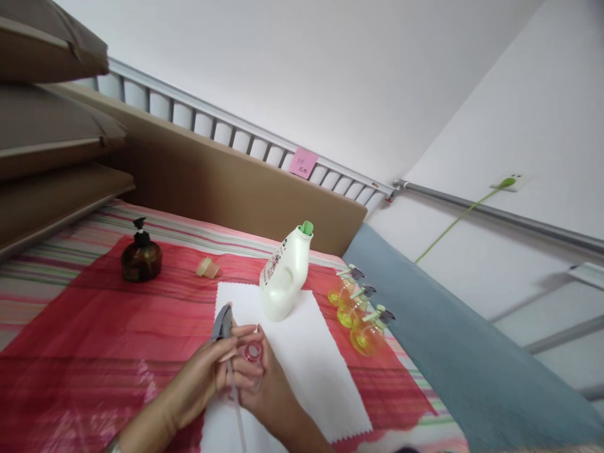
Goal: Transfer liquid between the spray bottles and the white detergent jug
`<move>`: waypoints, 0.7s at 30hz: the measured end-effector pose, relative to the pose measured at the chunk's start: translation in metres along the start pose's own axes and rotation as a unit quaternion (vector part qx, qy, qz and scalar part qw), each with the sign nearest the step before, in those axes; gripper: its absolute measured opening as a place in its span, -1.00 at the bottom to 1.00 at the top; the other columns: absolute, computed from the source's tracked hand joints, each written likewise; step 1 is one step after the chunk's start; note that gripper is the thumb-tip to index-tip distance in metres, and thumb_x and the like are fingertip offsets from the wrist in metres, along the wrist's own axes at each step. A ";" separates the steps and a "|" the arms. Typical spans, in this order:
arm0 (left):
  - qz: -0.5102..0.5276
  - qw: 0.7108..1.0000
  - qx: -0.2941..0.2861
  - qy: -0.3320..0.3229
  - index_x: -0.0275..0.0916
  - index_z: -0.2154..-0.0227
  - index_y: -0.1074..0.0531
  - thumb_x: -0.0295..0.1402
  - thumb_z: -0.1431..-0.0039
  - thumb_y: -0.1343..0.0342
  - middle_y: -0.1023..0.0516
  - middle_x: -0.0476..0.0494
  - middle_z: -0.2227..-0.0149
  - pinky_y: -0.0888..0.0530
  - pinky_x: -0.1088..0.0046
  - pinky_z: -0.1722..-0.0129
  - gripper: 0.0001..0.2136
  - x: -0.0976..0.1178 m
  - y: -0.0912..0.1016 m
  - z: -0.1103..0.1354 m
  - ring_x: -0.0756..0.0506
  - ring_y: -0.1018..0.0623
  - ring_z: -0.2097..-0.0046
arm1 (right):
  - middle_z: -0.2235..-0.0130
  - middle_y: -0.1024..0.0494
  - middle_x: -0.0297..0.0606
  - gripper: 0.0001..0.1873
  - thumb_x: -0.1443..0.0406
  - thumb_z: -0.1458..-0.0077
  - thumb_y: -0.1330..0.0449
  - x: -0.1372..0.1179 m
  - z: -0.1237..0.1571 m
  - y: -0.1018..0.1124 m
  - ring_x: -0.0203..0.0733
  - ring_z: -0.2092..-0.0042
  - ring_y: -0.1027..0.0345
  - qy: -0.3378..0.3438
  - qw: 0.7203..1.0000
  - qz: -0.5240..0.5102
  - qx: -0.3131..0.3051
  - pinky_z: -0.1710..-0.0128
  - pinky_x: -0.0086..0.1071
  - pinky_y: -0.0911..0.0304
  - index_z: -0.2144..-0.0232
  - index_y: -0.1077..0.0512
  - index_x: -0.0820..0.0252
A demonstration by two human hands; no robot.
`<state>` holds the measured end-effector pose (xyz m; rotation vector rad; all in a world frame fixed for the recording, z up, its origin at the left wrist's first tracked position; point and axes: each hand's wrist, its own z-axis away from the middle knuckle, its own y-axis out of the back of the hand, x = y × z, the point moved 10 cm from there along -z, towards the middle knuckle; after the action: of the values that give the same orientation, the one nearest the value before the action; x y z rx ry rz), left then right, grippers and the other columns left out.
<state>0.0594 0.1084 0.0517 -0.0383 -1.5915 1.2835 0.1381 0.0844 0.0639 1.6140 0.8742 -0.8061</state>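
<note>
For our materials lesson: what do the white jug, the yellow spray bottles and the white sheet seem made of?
White jug: opaque plastic, smooth, softly glossy. Yellow spray bottles: probably clear tinted plastic; light shines through. White sheet: matte cloth or paper, zigzag-cut edge.

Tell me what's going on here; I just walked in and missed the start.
The person's left hand holds a grey spray head, its tube hanging down, beside the red neck of a small bottle in the right hand. Both hands are above a white cloth, where a white jug stands. Three yellow sprayers stand beside it.
</note>
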 end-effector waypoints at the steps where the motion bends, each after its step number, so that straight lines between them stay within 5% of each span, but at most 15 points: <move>1: 0.006 1.000 0.002 0.000 -0.29 0.03 -0.40 -0.28 -0.15 -0.06 -0.50 -0.35 0.06 -0.50 0.29 0.29 -0.66 0.001 0.000 0.000 -0.18 -0.59 0.30 | -0.04 -0.41 -0.32 -0.10 0.40 0.27 -0.34 0.000 0.000 -0.001 -0.02 -0.02 -0.32 -0.002 1.000 -0.005 -0.019 0.01 -0.14 -0.31 -0.14 -0.14 -0.15; 6: 0.006 1.000 0.005 0.005 -0.29 0.08 -0.43 -0.30 -0.16 -0.05 -0.44 -0.34 -0.04 -0.47 0.22 0.16 -0.70 0.003 0.001 -0.001 -0.20 -0.58 0.23 | -0.16 -0.30 -0.14 -0.11 0.25 0.26 -0.38 0.023 -0.006 0.021 0.05 -0.16 -0.18 -0.005 0.996 -0.060 -0.065 -0.11 -0.02 -0.15 -0.15 -0.16 0.04; 10: -0.001 1.000 0.006 0.000 -0.30 0.07 -0.40 -0.31 -0.17 -0.03 -0.42 -0.36 -0.05 -0.46 0.18 0.13 -0.70 0.000 0.006 -0.002 -0.22 -0.58 0.22 | -0.09 -0.39 -0.02 -0.31 0.08 0.10 -0.25 0.063 -0.030 0.100 0.03 -0.10 -0.26 -0.075 0.982 -0.087 0.148 -0.07 -0.09 -0.19 -0.08 -0.26 0.18; 13: -0.013 1.000 0.002 -0.002 -0.31 0.07 -0.39 -0.29 -0.15 -0.05 -0.43 -0.37 -0.04 -0.45 0.17 0.14 -0.69 -0.002 0.006 -0.002 -0.21 -0.58 0.24 | -0.12 -0.33 0.08 -0.27 0.04 0.03 -0.19 0.080 -0.054 0.137 0.06 -0.10 -0.25 -0.117 0.962 -0.073 0.236 -0.07 -0.08 -0.17 -0.12 -0.17 0.28; 16: -0.027 1.000 0.007 -0.009 -0.31 0.09 -0.39 -0.27 -0.12 -0.08 -0.43 -0.36 -0.02 -0.46 0.21 0.16 -0.68 -0.001 0.004 -0.001 -0.19 -0.58 0.25 | -0.02 -0.43 0.07 -0.25 0.03 0.09 -0.22 0.087 -0.082 0.145 0.07 -0.04 -0.31 -0.128 0.954 -0.079 0.258 0.03 -0.14 -0.26 -0.09 -0.22 0.33; 21: -0.016 1.000 0.009 -0.020 -0.34 0.12 -0.40 -0.28 -0.10 -0.10 -0.42 -0.41 -0.01 -0.46 0.23 0.21 -0.68 0.003 0.001 -0.001 -0.20 -0.59 0.28 | 0.28 -0.58 -0.07 -0.44 0.05 0.23 -0.31 0.094 -0.113 0.127 0.03 0.24 -0.45 -0.133 0.955 -0.087 0.252 0.29 -0.27 -0.32 0.24 -0.44 0.34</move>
<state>0.0581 0.1113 0.0524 0.0238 -1.6079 1.2816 0.3016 0.1885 0.0660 1.8190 0.6512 -1.4240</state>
